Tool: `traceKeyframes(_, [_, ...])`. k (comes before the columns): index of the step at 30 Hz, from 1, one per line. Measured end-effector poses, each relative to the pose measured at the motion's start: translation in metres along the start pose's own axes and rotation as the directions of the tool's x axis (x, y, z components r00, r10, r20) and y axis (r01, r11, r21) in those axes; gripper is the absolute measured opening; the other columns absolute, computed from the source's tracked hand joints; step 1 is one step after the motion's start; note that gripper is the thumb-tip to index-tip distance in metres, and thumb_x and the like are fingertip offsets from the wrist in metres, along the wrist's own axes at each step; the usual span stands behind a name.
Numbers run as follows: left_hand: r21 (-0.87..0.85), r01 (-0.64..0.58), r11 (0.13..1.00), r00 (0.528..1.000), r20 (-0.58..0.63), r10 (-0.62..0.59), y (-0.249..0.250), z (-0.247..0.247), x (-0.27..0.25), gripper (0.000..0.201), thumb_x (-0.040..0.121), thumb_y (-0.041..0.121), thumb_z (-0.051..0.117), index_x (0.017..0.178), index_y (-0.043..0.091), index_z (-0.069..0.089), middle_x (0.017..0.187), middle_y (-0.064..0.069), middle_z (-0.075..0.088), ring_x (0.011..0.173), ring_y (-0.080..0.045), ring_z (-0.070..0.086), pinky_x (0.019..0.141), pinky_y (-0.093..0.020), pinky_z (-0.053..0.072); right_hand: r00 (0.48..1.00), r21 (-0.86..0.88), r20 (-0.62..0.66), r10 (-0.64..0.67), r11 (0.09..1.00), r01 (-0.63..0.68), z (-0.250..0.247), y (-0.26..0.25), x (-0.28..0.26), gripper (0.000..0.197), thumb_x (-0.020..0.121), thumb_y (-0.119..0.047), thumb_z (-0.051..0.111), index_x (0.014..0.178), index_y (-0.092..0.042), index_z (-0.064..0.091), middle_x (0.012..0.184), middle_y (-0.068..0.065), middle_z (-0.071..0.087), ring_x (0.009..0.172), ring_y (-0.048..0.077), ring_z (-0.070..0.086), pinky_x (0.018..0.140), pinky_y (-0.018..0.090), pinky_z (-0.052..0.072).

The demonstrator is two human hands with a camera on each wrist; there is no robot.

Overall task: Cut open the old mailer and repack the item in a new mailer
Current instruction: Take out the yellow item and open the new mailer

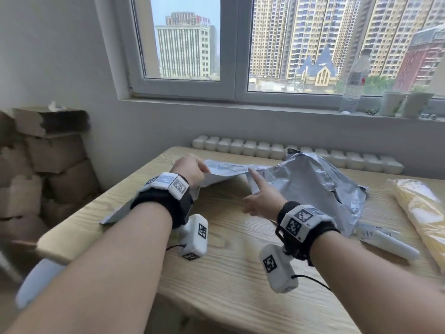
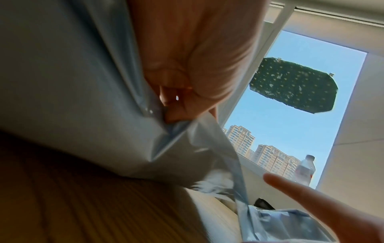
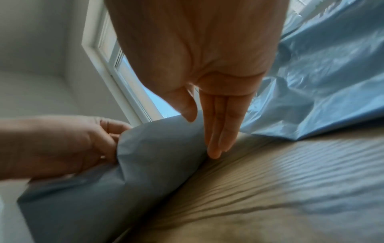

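Your left hand (image 1: 190,169) pinches the grey bag (image 1: 308,179), right hand (image 1: 260,198) flat; tug hard and it could rip.
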State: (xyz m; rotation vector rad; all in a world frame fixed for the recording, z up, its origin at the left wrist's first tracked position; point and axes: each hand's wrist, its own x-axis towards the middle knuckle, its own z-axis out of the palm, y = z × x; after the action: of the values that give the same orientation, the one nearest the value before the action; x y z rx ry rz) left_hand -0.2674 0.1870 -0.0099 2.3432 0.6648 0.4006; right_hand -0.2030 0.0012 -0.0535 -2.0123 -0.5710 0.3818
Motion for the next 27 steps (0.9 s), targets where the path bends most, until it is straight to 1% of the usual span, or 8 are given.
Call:
traceKeyframes(4, [0.048,-0.038,0.998,0.985,0.168,0.030,-0.028,-0.021,-0.010,0.037,0.073,-0.013,0.052,0.055,0.017,0.062,0.062,0.002,0.060,0.066,-0.014,0.057,0.054,-0.017,0.041,0.998,-0.049,0.016,0.056,0.997,-0.055,0.016,-0.014,0.005,0.084,0.088,0.011,0.048,0.149,-0.039,0.018,0.097,0.014,0.064,0.097,0.039,0.067,0.087,0.049,0.055])
traceKeyframes(8, [0.074,-0.037,0.997,0.967,0.254,0.017,-0.040,-0.037,-0.024,0.040,0.072,-0.017,0.048,0.049,0.016,0.055,0.051,0.001,0.049,0.055,-0.011,0.046,0.048,-0.017,0.034,0.998,-0.202,-0.035,0.061,0.977,-0.067,0.025,-0.015,0.010,0.037,0.087,0.004,0.047,0.117,-0.006,0.065,0.098,0.013,0.068,0.095,0.031,0.066,0.090,0.046,0.054])
traceKeyframes(10, [0.117,-0.030,0.993,0.967,0.256,-0.001,-0.045,-0.038,-0.025,0.038,0.072,-0.014,0.048,0.049,0.015,0.055,0.050,0.002,0.049,0.054,-0.012,0.046,0.044,-0.015,0.033,0.992,-0.227,-0.123,0.013,0.973,-0.041,0.026,-0.015,0.011,0.031,0.087,-0.002,0.050,0.104,-0.011,0.073,0.094,-0.001,0.070,0.095,0.025,0.065,0.091,0.039,0.054])
traceKeyframes(12, [0.201,-0.050,0.978,0.964,0.265,-0.005,-0.046,-0.035,-0.025,0.035,0.075,-0.010,0.049,0.053,0.016,0.058,0.054,0.003,0.053,0.059,-0.016,0.053,0.044,-0.014,0.036,0.979,-0.248,-0.196,-0.049,0.969,-0.001,0.024,-0.023,0.007,0.038,0.087,-0.002,0.047,0.112,-0.015,0.072,0.101,-0.004,0.067,0.098,0.022,0.063,0.093,0.033,0.051])
traceKeyframes(16, [0.419,-0.088,0.904,0.956,0.291,-0.042,-0.046,-0.019,-0.019,0.025,0.083,-0.003,0.054,0.086,0.012,0.073,0.094,-0.009,0.071,0.095,-0.025,0.065,0.067,-0.025,0.044,0.928,-0.277,-0.287,-0.237,0.948,0.156,0.008,-0.038,-0.006,0.051,0.080,0.006,0.042,0.119,-0.013,0.068,0.125,0.003,0.064,0.120,0.019,0.055,0.107,0.024,0.038])
traceKeyframes(20, [0.597,-0.115,0.794,0.941,0.321,-0.106,-0.044,0.003,-0.016,0.019,0.085,0.004,0.056,0.095,0.008,0.072,0.099,-0.009,0.070,0.095,-0.028,0.066,0.078,-0.032,0.050,0.908,-0.064,-0.370,-0.199,0.980,0.189,-0.021,-0.025,-0.013,0.043,0.078,0.001,0.044,0.103,-0.016,0.074,0.103,0.003,0.072,0.092,0.017,0.067,0.091,0.035,0.054])
traceKeyframes(24, [0.688,-0.093,0.720,0.920,0.335,-0.202,-0.063,0.016,0.005,0.010,0.066,0.014,0.065,0.073,0.017,0.070,0.078,-0.001,0.068,0.072,-0.021,0.064,0.076,-0.032,0.056,0.904,0.308,-0.422,0.066,0.948,0.075,-0.050,-0.005,-0.019,0.020,0.092,-0.018,0.049,0.092,-0.009,0.067,0.095,0.012,0.068,0.077,0.026,0.070,0.074,0.039,0.059])
traceKeyframes(27, [0.706,-0.079,0.704,0.884,0.375,-0.278,-0.061,0.013,0.008,0.007,0.067,0.019,0.066,0.062,0.022,0.063,0.068,0.005,0.061,0.064,-0.015,0.058,0.064,-0.023,0.050,0.892,0.356,-0.416,0.179,0.934,-0.021,-0.059,0.012,-0.023,0.026,0.087,-0.030,0.065,0.079,-0.005,0.069,0.085,0.009,0.071,0.070,0.024,0.071,0.072,0.036,0.060])
